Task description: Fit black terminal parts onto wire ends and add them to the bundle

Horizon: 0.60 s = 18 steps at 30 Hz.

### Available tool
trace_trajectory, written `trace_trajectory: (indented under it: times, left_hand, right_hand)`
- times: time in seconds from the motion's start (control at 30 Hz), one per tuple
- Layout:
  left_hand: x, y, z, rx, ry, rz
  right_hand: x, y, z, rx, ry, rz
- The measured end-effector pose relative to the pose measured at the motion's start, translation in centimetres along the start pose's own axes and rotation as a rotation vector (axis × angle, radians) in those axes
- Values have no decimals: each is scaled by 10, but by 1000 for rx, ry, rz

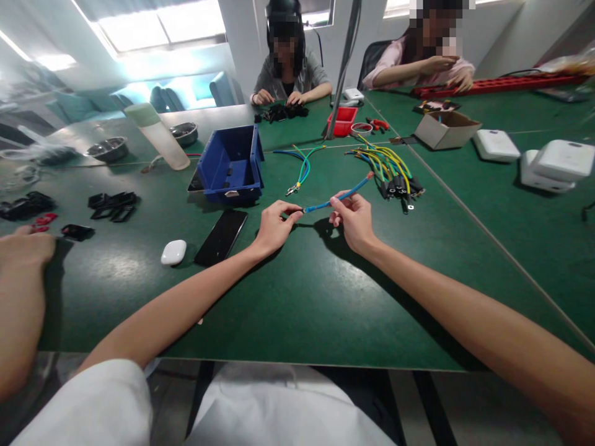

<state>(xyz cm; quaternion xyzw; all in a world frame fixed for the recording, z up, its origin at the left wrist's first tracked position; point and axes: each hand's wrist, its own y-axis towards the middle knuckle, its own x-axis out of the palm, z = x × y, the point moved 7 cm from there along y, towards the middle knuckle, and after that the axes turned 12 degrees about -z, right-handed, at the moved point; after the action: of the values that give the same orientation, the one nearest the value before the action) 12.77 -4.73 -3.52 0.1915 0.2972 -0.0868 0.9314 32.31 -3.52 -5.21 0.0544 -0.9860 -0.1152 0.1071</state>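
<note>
My left hand pinches the near end of a short blue wire just above the green table. My right hand grips the same wire further along, fingers closed round it. The wire's far end, with an orange tip, points up and right toward a bundle of yellow, green and blue wires with black connectors. A few loose green, blue and yellow wires lie just beyond my left hand.
A blue plastic bin, a black phone and a white earbud case lie to the left. Black parts sit further left, by another person's arm. Two people work across the table. A cardboard box and white devices stand right.
</note>
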Motion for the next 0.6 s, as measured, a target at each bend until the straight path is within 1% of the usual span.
trace_trajectory:
  times: [0.6]
  left_hand:
    - [-1, 0, 1, 12, 0, 9]
  right_hand:
    - [2, 0, 0, 0, -25, -36]
